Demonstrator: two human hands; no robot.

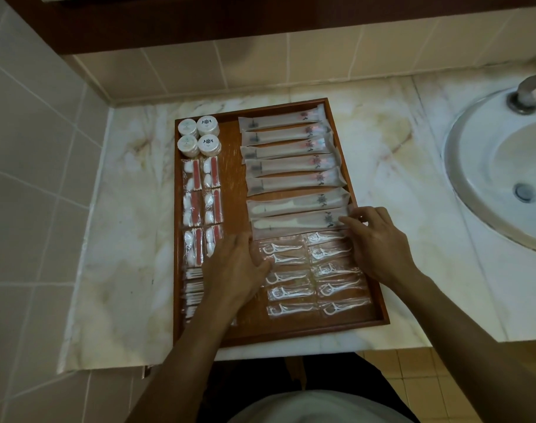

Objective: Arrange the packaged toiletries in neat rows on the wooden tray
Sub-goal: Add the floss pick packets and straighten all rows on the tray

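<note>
The left hand (234,267) lies flat on the wooden tray (230,123), fingers spread and relaxed, its tips touching the near left end of the comb packet (297,222) and the floss pick packets (314,273). The right hand (375,242) pinches the packet's right end between loosely bent fingers. Beyond both hands lie the toothbrush packets (286,148) in a row; left of the left hand sit the red-striped kits (201,193) and round white jars (199,136).

Bathroom: washbasin (489,166), tiled wall (47,148)
</note>
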